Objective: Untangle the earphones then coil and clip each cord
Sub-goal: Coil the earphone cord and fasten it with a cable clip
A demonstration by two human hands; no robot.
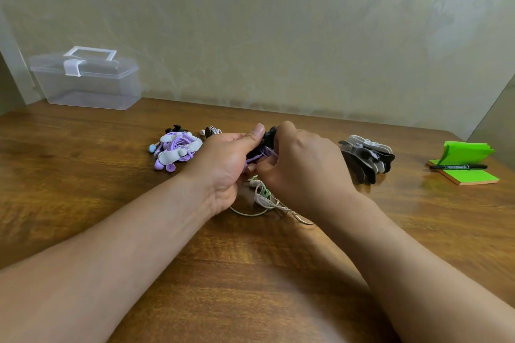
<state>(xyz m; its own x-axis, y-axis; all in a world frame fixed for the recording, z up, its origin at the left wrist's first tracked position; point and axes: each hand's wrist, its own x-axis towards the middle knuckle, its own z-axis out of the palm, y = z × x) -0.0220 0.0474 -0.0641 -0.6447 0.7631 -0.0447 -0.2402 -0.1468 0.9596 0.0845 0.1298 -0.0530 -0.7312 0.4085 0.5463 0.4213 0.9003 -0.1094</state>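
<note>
While hands (225, 164) (303, 172) grip purple cord (262, 154) | clips (367, 157) right | box (86, 81) rear-left

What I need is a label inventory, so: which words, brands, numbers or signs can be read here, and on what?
Nothing here can be read.
Marker: pale print along the black barrel, too small and blurred to read.
Green notes: blank, no writing shows.
Clear box: no label shows.
Purple cord and clips: no print shows.
</note>
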